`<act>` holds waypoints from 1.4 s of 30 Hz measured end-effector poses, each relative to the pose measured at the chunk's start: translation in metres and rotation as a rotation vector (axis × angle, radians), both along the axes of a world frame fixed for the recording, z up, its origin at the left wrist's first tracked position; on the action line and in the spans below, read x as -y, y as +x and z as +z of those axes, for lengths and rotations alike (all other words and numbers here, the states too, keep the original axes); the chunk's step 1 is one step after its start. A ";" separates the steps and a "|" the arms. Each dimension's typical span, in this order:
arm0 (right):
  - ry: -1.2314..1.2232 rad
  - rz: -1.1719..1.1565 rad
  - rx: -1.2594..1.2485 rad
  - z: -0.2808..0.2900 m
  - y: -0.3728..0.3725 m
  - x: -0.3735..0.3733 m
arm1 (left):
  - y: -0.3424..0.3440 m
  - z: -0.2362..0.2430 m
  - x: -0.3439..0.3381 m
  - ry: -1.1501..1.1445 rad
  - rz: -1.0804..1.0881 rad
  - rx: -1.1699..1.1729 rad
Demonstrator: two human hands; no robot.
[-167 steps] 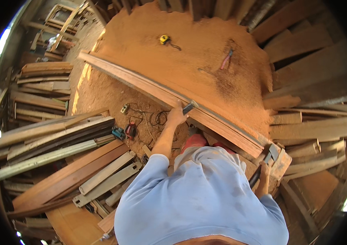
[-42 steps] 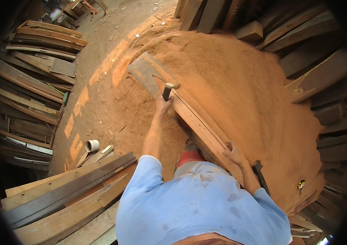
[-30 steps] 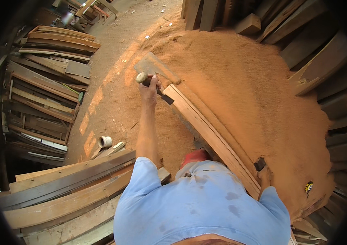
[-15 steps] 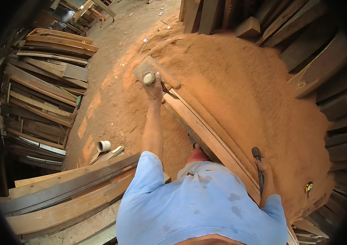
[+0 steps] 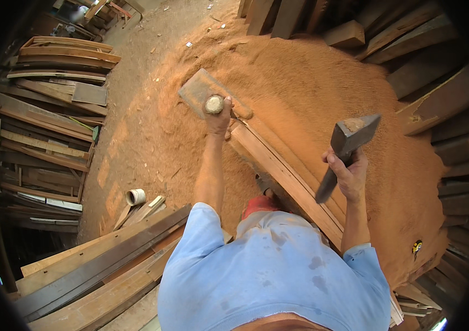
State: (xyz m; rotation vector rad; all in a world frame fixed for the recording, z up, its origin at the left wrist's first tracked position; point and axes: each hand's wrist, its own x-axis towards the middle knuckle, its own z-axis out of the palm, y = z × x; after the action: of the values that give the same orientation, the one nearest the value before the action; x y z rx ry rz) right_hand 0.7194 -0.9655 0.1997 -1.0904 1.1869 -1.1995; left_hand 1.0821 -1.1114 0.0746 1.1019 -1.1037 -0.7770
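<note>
My left hand (image 5: pixel 220 118) is closed around an upright chisel, whose round, pale-topped handle (image 5: pixel 214 104) shows end-on; its blade is mostly hidden beneath the hand. It stands at the far end of a long reddish wooden beam (image 5: pixel 278 174), which slants from there toward my right side. A flat grey-brown board (image 5: pixel 201 88) lies just beyond that end. My right hand (image 5: pixel 350 171) grips a dark hammer (image 5: pixel 350 135) by its handle, raised above and to the right of the beam, with the blocky head up and the handle's lower end pointing down-left.
Orange sawdust (image 5: pixel 306 83) covers the ground around the beam. Stacked planks (image 5: pixel 52 127) line the left, more boards (image 5: pixel 102 265) lie at near left, and timber (image 5: pixel 438 105) leans at right. A white cup-like container (image 5: pixel 135 197) and a yellow tape measure (image 5: pixel 416 246) lie on the ground.
My right hand has swung the hammer up and inward from low beside my right side. My left hand stays on the chisel at the beam's end, while the view shifts slightly.
</note>
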 end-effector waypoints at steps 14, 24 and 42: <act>-0.212 0.050 -0.066 0.057 0.073 0.060 | -0.008 0.011 -0.011 0.096 -0.189 0.141; -0.673 -0.089 0.257 0.102 0.100 0.088 | -0.013 0.004 -0.008 -0.004 -0.138 0.100; -0.807 -0.099 0.120 0.115 0.096 0.100 | -0.020 -0.002 -0.010 -0.035 -0.135 0.161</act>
State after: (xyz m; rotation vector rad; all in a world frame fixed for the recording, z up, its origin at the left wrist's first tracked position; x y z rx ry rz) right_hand 0.8156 -1.0660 0.3142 -1.5192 0.6587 -1.8688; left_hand 1.0619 -1.1014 0.0725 1.0834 -1.3336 -0.7811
